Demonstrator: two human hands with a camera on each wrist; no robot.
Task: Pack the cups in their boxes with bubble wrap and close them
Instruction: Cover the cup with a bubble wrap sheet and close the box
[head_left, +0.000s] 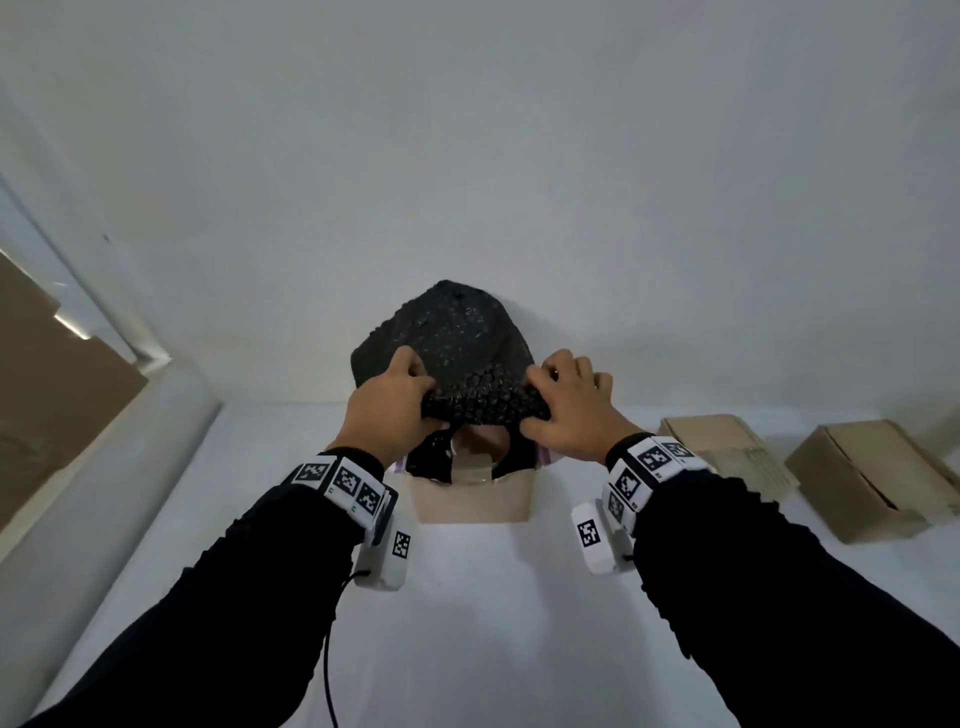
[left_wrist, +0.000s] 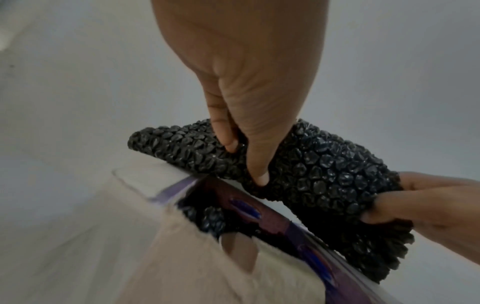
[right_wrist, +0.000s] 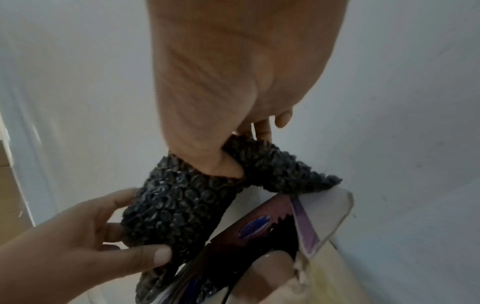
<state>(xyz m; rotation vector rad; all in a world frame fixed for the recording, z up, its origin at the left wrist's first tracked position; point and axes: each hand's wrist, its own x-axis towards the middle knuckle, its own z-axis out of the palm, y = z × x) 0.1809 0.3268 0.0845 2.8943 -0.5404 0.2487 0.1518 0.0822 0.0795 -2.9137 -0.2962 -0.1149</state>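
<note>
A sheet of black bubble wrap (head_left: 457, 353) rises out of an open cardboard box (head_left: 472, 496) in the middle of the white table. My left hand (head_left: 392, 402) pinches the folded front edge of the wrap (left_wrist: 324, 170) at its left end. My right hand (head_left: 566, 410) grips the same fold (right_wrist: 176, 205) at its right end. The box (left_wrist: 182, 263) has purple printed flaps (right_wrist: 303, 222) standing open beneath the wrap. A pale curved surface shows inside the box under the fold; I cannot tell whether it is the cup.
Two more cardboard boxes lie on the table to the right: a flat one (head_left: 727, 452) and a bigger one (head_left: 878, 478) with its flap ajar. A white wall (head_left: 467, 156) stands just behind the box. Brown cardboard (head_left: 47, 374) leans at the far left.
</note>
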